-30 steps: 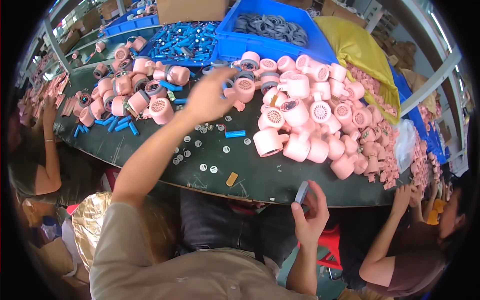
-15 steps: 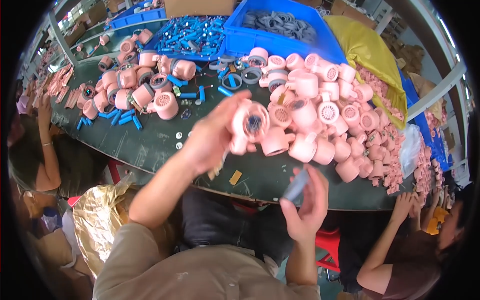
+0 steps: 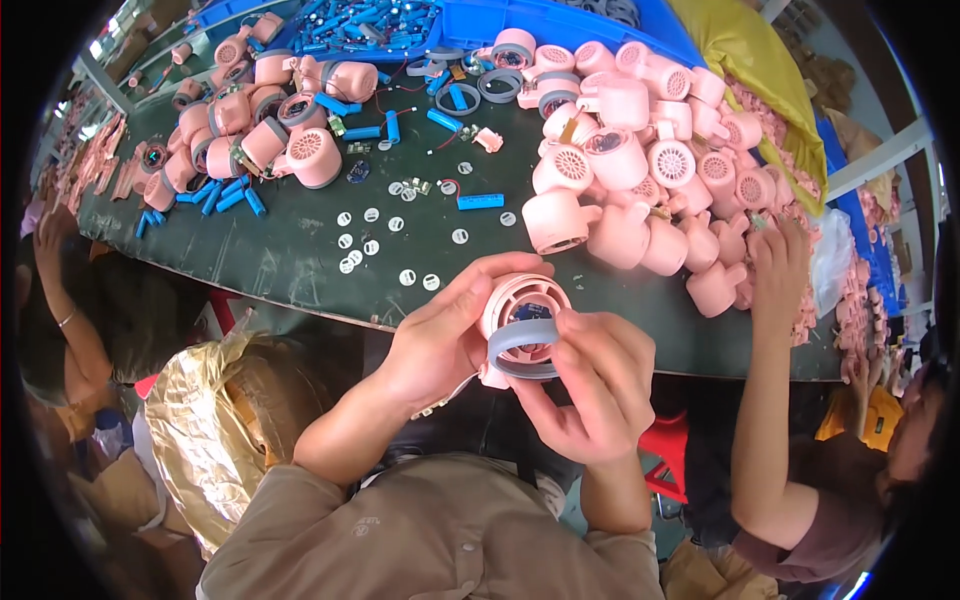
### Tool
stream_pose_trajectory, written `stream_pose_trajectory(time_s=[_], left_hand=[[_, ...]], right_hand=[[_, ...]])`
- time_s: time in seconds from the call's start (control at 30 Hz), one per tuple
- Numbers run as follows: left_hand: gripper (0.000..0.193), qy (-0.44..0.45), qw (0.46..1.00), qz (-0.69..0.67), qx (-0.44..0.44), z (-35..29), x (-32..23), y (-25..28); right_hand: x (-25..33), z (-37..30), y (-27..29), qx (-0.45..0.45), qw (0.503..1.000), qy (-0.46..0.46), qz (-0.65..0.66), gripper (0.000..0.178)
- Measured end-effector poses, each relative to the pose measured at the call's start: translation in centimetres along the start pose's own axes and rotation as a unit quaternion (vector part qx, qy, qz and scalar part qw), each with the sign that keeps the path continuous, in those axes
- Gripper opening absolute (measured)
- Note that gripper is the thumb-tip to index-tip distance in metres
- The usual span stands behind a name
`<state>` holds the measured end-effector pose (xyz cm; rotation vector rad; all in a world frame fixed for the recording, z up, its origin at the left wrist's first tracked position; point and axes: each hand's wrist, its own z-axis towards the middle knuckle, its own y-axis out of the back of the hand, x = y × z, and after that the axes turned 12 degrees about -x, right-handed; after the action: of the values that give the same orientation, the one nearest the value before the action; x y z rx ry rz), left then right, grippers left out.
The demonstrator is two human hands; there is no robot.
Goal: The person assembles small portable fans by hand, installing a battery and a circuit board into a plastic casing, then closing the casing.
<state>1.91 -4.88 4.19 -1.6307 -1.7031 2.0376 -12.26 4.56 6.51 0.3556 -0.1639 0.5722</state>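
My left hand (image 3: 440, 325) is wrapped around a pink fan housing (image 3: 512, 292), whose round open end faces up and shows a dark blue circuit board inside. In my right hand (image 3: 600, 385) a grey ring (image 3: 497, 352) is pinched between thumb and fingers. The ring is tilted and overlaps the lower part of the housing's open end; whether the two touch I cannot tell. A thin strip with small parts hangs below the housing by my left wrist. Close beyond my hands, another pink housing (image 3: 555, 220) lies at the edge of a large pile.
Blue cylindrical batteries (image 3: 480, 201), white round stickers (image 3: 407, 277) and loose grey rings (image 3: 499, 86) lie on the dark green table (image 3: 290, 235). More pink housings (image 3: 314, 155) are heaped at left. At right, a co-worker's arm (image 3: 770, 380) reaches into the pile. Blue bins (image 3: 560, 22) stand behind.
My hands have come together: the housing moved down toward me, and the grey ring rose to its open end. The co-worker's hand at right reached forward to the pile.
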Motion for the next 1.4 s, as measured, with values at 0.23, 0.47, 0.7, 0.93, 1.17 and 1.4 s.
stream_pose_trajectory(time_s=[0.23, 0.47, 0.7, 0.93, 1.17, 1.4], left_hand=[[0.055, 0.01, 1.0, -0.01, 0.006, -0.5, 0.1, -0.4], [0.056, 0.0, 1.0, -0.015, 0.012, -0.9, 0.3, -0.4], [0.056, -0.009, 1.0, 0.002, 0.024, -0.9, 0.5, -0.1], [0.072, -0.104, 0.984, 0.095, 0.112, -1.2, 0.5, 0.8], [0.057, -0.398, 0.815, 0.404, 0.119, -1.5, 0.7, 0.8], [0.043, -0.529, 0.731, 0.415, 0.115, -2.1, 1.4, 0.3]], right_hand=[[0.6, -0.1, -0.5, -0.047, 0.999, -0.008, 0.015, 0.049], [1.0, -0.5, -0.4, -0.068, 0.998, -0.002, -0.019, 0.05], [1.2, -0.5, -0.4, -0.069, 0.997, -0.025, -0.016, 0.052], [0.9, -0.8, -0.2, -0.003, 0.997, -0.078, 0.018, 0.058], [2.3, -0.1, -0.3, -0.087, 0.835, -0.437, 0.324, 0.103], [0.4, 0.1, -2.1, 0.025, 0.893, -0.315, 0.321, 0.089]])
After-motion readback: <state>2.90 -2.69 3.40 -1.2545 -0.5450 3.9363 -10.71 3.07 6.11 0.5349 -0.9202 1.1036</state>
